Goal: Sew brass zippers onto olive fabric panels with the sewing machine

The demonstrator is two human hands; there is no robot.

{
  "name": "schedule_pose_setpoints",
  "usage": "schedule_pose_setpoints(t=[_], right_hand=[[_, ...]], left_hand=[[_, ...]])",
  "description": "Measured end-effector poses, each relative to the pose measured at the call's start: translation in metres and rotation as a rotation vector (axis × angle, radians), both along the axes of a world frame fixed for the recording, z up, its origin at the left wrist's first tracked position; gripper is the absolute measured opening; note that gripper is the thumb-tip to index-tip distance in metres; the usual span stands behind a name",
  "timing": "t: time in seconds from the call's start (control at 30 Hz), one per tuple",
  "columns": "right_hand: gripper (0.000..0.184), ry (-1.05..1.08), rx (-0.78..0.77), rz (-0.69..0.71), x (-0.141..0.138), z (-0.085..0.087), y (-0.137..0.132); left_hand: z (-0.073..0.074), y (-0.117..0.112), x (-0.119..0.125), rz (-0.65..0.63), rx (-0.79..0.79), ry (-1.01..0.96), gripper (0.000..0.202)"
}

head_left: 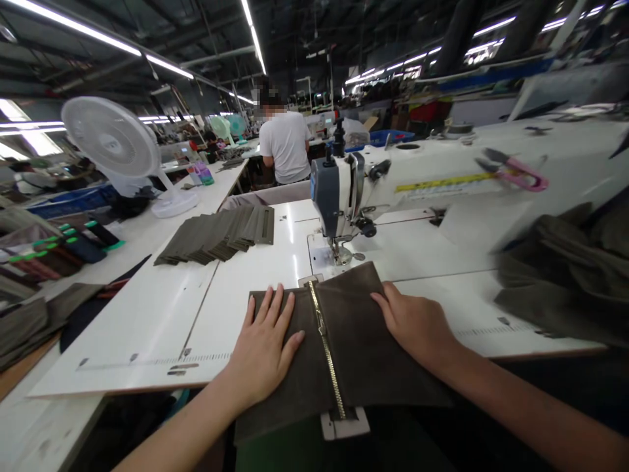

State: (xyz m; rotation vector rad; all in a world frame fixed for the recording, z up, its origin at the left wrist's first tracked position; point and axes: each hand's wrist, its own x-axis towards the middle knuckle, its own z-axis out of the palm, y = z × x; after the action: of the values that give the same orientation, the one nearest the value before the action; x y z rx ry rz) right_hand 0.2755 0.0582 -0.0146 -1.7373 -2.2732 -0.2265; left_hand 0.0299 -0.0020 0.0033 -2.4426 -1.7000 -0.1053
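A dark olive fabric panel (358, 341) with a brass-toothed zipper (325, 347) running down its middle lies smooth at the near edge of the white sewing surface (147, 341). The left hand (265, 344) and right hand (415, 321) lie open and palm-down on either side of the zipper, flattening the cloth without gripping it. Farther off stands a white-and-grey sewing machine (339, 196), with a stack of olive fabric strips (216, 235) to its left and a crumpled olive fabric pile (565, 275) to the right

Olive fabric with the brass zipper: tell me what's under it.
Under the olive fabric, the white sewing table shows at its edges, and a white tab at the lower end of the zipper; anything else is covered.
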Motion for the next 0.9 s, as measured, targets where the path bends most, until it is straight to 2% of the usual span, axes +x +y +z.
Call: schedule_pose_setpoints(t=[0.2,0.77,0.9], right_hand=[[0.028,0.004,-0.004,-0.030,0.0027,-0.0003,0.0022],[0.025,0.040,0.006,-0.037,0.0019,-0.0016,0.0032],[0.024,0.033,0.000,-0.044,0.0010,-0.0006,0.0043]], left_hand=[[0.0049,0.0037,-0.0041,-0.004,-0.006,0.011,0.055],[0.0012,0.0042,-0.0067,-0.004,-0.032,0.022,0.052],[0.0102,0.0030,-0.0072,0.015,-0.086,-0.008,0.052]])
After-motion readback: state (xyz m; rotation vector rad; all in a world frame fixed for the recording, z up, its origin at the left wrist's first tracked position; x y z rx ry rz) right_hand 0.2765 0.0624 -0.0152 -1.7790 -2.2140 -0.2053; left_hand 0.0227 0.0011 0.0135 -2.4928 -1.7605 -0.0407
